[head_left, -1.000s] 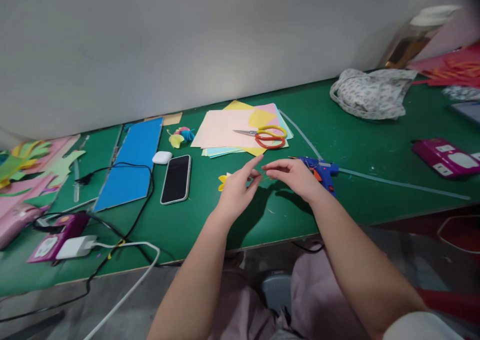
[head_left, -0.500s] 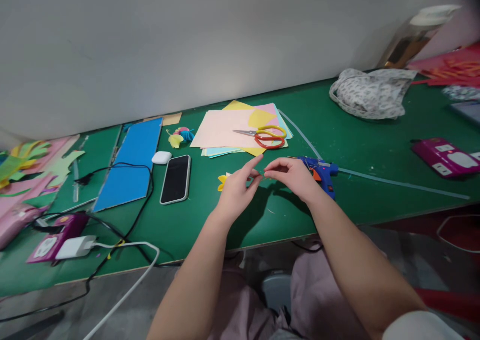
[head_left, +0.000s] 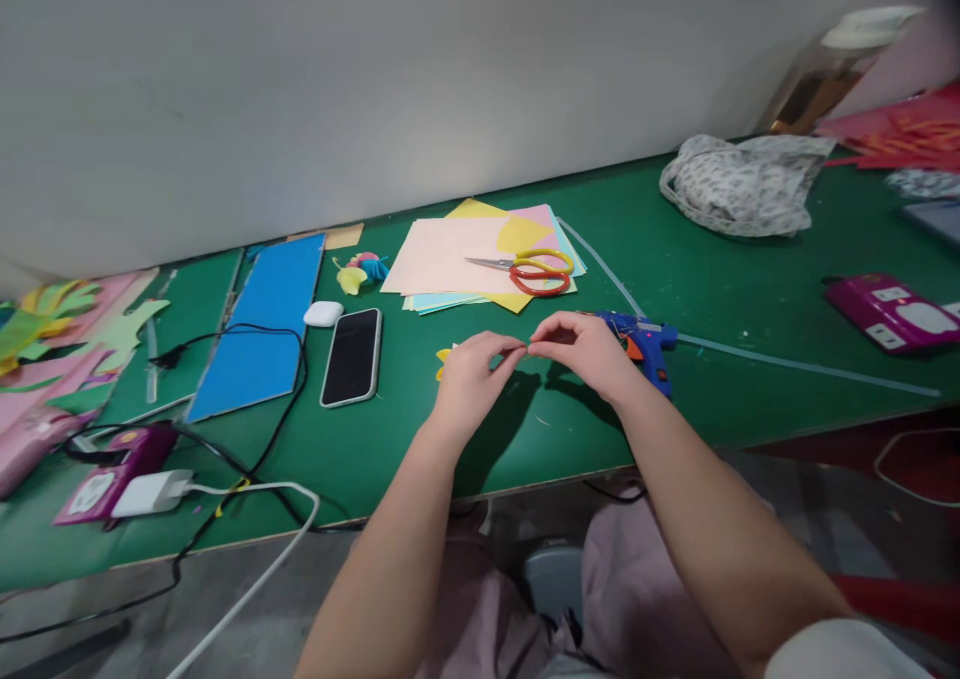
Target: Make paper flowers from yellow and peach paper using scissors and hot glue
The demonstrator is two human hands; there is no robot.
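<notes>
My left hand (head_left: 480,371) and my right hand (head_left: 576,351) meet fingertip to fingertip above the green table (head_left: 420,439). Both are pinched closed; whatever is between the fingertips is too small to make out. Partly covered by my left hand, a yellow paper piece (head_left: 442,364) lies on the table. Just beyond my right wrist rests a blue glue gun (head_left: 652,344), partly hidden by that hand. Scissors (head_left: 536,271) with yellow and red handles lie on a stack of coloured paper (head_left: 442,254) behind my hands.
Left of my hands are a phone (head_left: 352,357), a white earbud case (head_left: 324,314), small paper flowers (head_left: 360,273) and a blue board (head_left: 262,319). Black cables and a white cable (head_left: 262,584) cross the front edge. A patterned cloth pouch (head_left: 742,187) and a purple box (head_left: 892,312) sit at right.
My left index finger, raised and stretched out before, has come down to the thumb. The fingertips of both hands have drawn together. The things on the table have stayed in place.
</notes>
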